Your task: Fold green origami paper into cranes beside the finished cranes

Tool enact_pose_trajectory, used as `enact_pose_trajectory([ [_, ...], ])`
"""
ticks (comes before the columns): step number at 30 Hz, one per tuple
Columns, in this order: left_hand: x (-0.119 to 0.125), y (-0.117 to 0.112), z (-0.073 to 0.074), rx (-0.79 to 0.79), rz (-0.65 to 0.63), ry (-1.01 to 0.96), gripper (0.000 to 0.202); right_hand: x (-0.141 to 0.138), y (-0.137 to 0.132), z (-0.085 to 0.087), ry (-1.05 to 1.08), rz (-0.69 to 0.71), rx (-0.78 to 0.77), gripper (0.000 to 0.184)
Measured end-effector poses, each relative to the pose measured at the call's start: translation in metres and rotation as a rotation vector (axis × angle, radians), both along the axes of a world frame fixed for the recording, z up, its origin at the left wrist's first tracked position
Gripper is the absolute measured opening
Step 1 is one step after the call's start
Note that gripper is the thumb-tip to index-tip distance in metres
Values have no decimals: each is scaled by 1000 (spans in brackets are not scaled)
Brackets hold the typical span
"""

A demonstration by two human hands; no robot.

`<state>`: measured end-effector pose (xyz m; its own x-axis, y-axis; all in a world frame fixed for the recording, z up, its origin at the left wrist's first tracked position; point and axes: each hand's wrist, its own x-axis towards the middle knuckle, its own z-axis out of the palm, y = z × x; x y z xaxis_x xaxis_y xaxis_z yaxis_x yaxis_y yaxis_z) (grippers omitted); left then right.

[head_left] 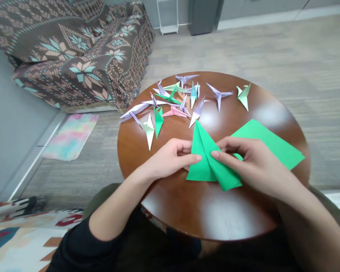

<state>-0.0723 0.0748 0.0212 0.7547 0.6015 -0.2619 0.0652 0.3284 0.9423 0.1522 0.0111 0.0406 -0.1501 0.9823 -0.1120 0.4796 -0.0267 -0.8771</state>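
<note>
A partly folded green paper (208, 158), shaped like a pointed kite, lies on the round brown table (187, 211). My left hand (170, 158) pinches its left edge, fingers closed on the paper. My right hand (249, 162) presses on its right flap with the forefinger and grips it. A flat green sheet (274, 143) lies just behind my right hand. Several finished paper cranes (175, 100) in lilac, green, pink and teal are spread over the far half of the table.
A sofa (82, 53) under a patterned brown throw stands at the back left. A pastel mat (70, 136) lies on the floor beside it. A patterned rug (19, 234) shows at the lower left. A white rack (167, 17) stands by the far wall.
</note>
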Motion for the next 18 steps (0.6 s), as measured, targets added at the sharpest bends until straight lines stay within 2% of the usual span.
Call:
enact_pose_trajectory([
  [3, 0, 2, -3, 95, 124, 80, 31, -1, 2, -5, -24, -71, 101, 30],
  [6, 0, 4, -3, 192, 226, 136, 34, 1, 3, -6, -10, -73, 142, 26],
  [9, 1, 3, 0, 254, 252, 117, 36, 4, 4, -8, 63, -73, 108, 27],
  [13, 1, 2, 3, 287, 307, 36, 40, 9, 8, -13, 145, -151, 63, 45],
  [18, -1, 9, -4, 284, 381, 71, 34, 14, 13, -16, 240, -203, 119, 51],
])
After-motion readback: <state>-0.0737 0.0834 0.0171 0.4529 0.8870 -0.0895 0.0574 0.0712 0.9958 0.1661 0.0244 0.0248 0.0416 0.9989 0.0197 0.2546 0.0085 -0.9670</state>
